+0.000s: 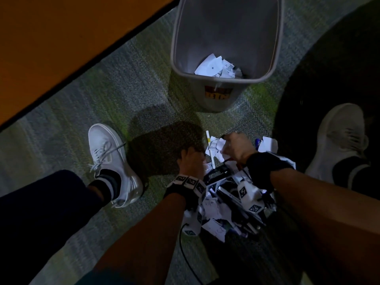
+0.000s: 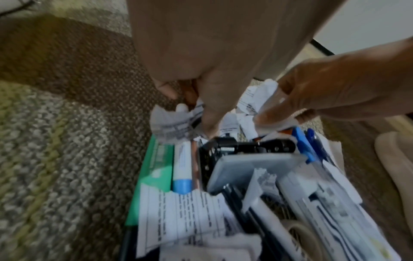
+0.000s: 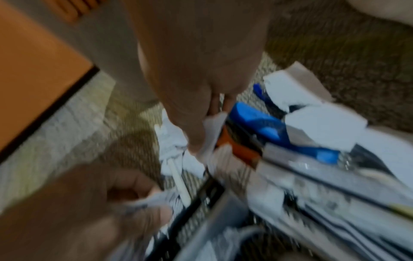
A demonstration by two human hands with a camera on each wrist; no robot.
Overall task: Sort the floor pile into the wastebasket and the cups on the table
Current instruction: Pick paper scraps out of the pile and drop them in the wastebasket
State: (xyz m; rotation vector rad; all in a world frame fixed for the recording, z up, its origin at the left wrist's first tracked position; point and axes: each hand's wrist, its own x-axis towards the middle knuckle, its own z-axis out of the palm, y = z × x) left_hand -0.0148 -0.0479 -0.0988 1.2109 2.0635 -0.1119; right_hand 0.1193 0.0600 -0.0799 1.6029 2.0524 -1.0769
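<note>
Crumpled paper scraps [image 2: 172, 123] pinched by both hands, left hand [image 1: 190, 161], right hand [image 1: 236, 149], over floor pile [image 1: 232, 204].

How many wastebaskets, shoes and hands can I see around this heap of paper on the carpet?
Wastebasket: 1
White shoes: 2
Hands: 2, the left hand and the right hand, each pinching a paper scrap
Total: 5
</note>
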